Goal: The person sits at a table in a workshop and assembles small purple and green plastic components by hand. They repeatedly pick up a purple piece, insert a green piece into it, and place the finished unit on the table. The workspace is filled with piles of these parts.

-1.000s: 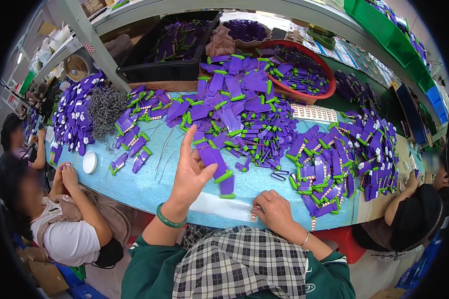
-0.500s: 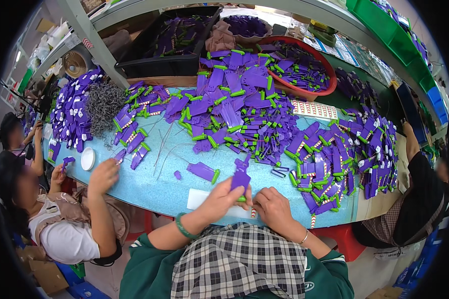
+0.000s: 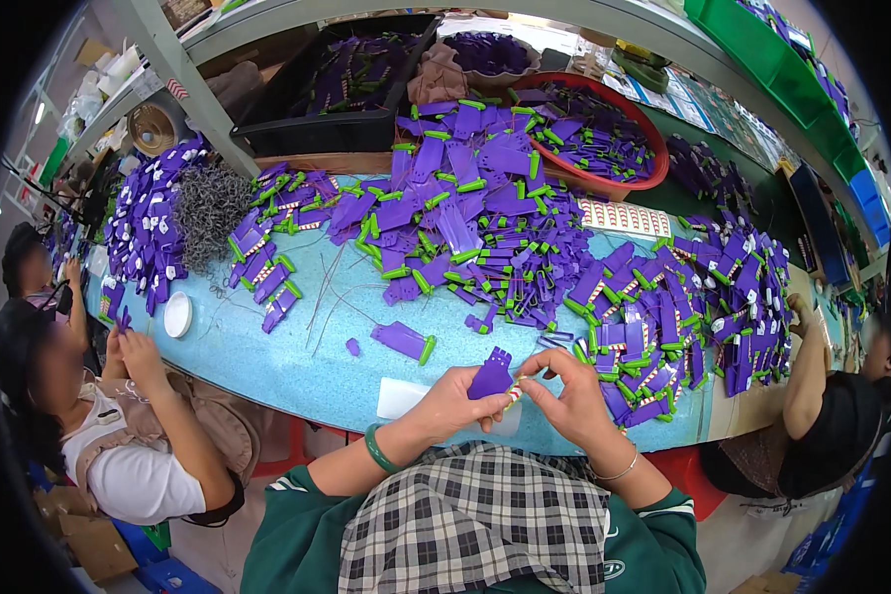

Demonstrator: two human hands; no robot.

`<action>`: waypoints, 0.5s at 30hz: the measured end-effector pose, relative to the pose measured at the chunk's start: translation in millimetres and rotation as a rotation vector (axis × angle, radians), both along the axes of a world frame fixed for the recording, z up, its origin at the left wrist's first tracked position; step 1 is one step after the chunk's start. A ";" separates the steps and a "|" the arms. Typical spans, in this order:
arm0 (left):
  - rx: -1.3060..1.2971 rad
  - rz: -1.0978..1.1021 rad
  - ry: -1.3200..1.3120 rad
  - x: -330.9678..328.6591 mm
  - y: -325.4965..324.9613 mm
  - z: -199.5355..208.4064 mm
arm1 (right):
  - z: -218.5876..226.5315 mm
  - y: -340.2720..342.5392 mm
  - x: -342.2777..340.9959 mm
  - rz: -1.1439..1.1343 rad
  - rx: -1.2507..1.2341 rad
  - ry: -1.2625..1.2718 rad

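Note:
My left hand [image 3: 452, 404] holds a flat purple plastic piece [image 3: 492, 374] with a notched top, close in front of me over the table edge. Its lower end is covered by my fingers. My right hand [image 3: 567, 396] meets it from the right, thumb and forefinger pinching a small red-and-white striped sticker [image 3: 514, 395] at the piece's edge. Whether the sticker is fully stuck down I cannot tell. Beneath and left of my hands lies a white sheet [image 3: 396, 397]. A purple piece with a green end [image 3: 402, 341] lies just beyond it.
A large heap of purple-and-green pieces [image 3: 455, 228] fills the middle; striped pieces [image 3: 643, 342] pile up at right. Behind are a black crate [image 3: 317, 129] and a red basin [image 3: 653, 178]. A white dish [image 3: 177, 315] stands left, near a co-worker's hands [image 3: 134, 354]. Another person sits at right.
My left hand has turned the purple piece. My right hand has risen from the table edge to it with a striped sticker. The left co-worker's reaching hand has drawn back.

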State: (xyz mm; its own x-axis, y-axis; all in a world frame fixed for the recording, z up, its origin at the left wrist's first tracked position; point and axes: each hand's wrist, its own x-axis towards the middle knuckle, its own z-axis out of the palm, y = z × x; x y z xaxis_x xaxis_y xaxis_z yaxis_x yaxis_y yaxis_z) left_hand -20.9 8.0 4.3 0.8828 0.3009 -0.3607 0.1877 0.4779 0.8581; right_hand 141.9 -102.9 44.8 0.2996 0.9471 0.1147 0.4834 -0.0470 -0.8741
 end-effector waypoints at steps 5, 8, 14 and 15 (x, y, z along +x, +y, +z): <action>-0.042 0.215 -0.089 -0.4 -0.9 1.7 | -11.4 1.0 -13.2 -0.212 0.191 0.199; 0.047 0.138 -0.120 -0.5 -0.4 -0.4 | -28.0 -0.4 -18.2 -0.077 0.078 0.328; -0.287 0.223 -0.187 0.7 -3.2 4.6 | -31.6 3.1 -23.5 -0.145 0.136 0.501; -0.316 0.207 -0.208 0.0 -3.1 3.5 | -33.3 2.9 -22.9 -0.140 0.093 0.553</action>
State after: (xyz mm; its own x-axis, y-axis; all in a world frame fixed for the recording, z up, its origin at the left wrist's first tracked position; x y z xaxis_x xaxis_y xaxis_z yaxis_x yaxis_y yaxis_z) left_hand -20.9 4.9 7.8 0.8790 0.3828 -0.2842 -0.1014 0.7326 0.6731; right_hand 119.0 -100.0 11.5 0.4601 0.8878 -0.0136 -0.0522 0.0117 -0.9986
